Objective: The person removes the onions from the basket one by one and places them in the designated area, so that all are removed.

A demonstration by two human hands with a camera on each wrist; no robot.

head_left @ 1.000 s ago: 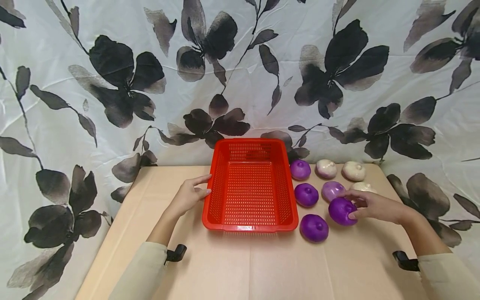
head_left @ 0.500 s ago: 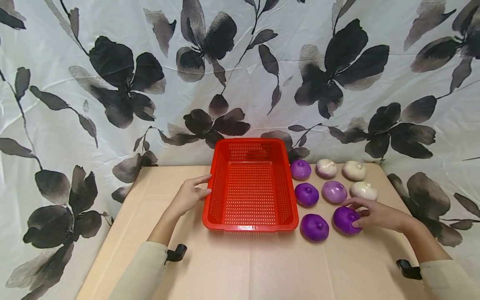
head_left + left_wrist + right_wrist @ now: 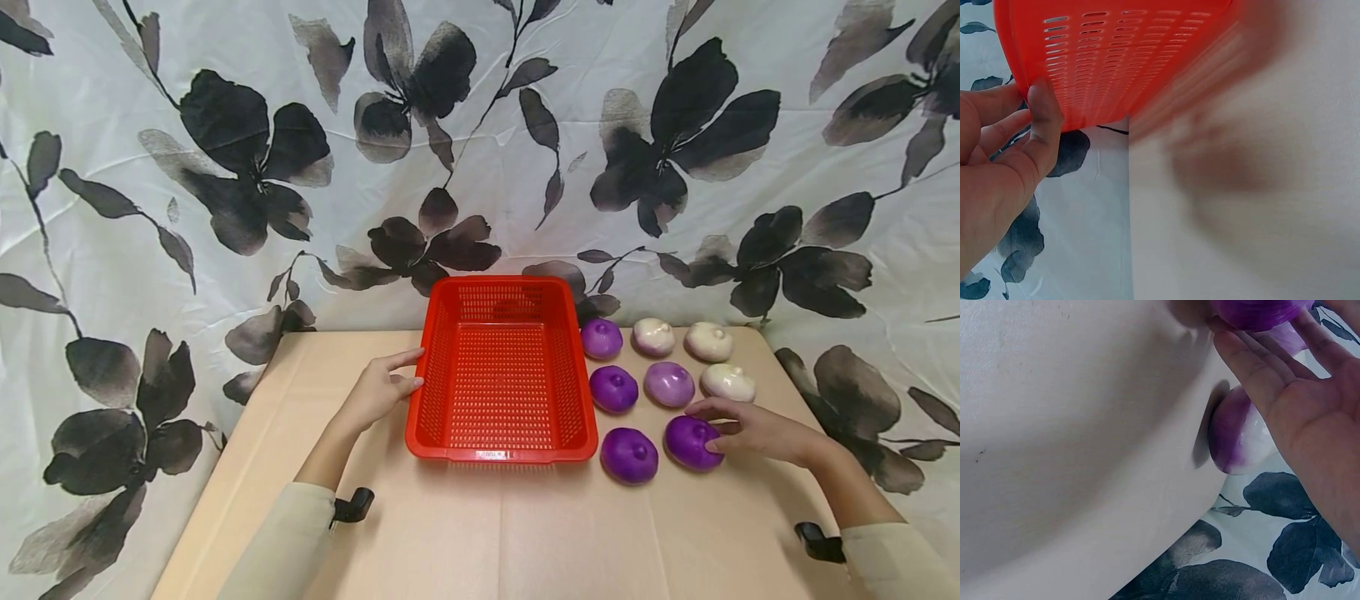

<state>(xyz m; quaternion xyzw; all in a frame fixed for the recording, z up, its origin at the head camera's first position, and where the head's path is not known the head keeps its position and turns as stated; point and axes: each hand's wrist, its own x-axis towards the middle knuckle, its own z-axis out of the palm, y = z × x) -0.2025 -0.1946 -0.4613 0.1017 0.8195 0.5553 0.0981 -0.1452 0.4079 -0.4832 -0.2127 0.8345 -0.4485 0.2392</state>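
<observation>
A red plastic basket [image 3: 501, 454] with slotted walls stands mid-table, with nothing inside it. At its left rim my left hand [image 3: 378, 389] pinches the edge between thumb and fingers; the left wrist view shows the thumb against the slotted wall [image 3: 1110, 56]. To the right of the basket, my right hand [image 3: 750, 427] grips a deep purple onion [image 3: 688, 442] at the front right of a group of onions. In the right wrist view the fingers [image 3: 1254, 369] curve round that onion at the top of the frame. Another purple onion [image 3: 628, 456] sits just left of it.
Behind the held onion are a paler purple onion [image 3: 669, 384] and a whitish onion [image 3: 727, 382]. Two more purple onions [image 3: 613, 389] line the basket's right side. Whitish onions [image 3: 708, 342] lie at the back near the floral cloth [image 3: 525, 167]. The tabletop [image 3: 480, 533] is pale.
My right hand has moved the purple onion slightly right and toward the front edge, uncovering the paler onions behind. The last half second shows almost no motion; the left hand stays on the basket rim.
</observation>
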